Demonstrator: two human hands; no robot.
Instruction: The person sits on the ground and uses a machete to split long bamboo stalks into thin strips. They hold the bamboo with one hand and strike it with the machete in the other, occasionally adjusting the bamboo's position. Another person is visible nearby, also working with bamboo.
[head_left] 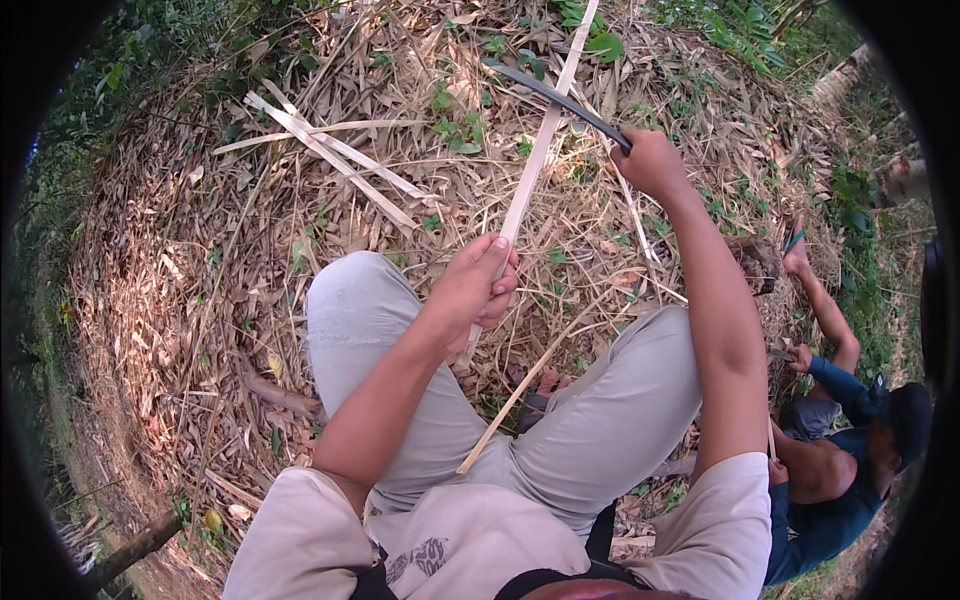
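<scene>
My left hand [478, 285] is closed round the lower part of a long pale split wooden strip [540, 145], perhaps bamboo, which slants up and away to the right. In my right hand [652, 165] is the handle of a long dark-bladed knife [550, 93]. Its blade points to the far left and crosses the strip well beyond my left hand, seemingly touching it. The knife's handle is mostly hidden in my fist. A thinner strip [530, 385] leans between my legs, its near end at my lap.
Several cut pale strips [335, 155] lie crossed on dry leaf litter [200, 290] at the far left. To the right, another person [835, 460] in a dark top sits close by with a tool in hand. Green plants [460, 130] poke through the leaves.
</scene>
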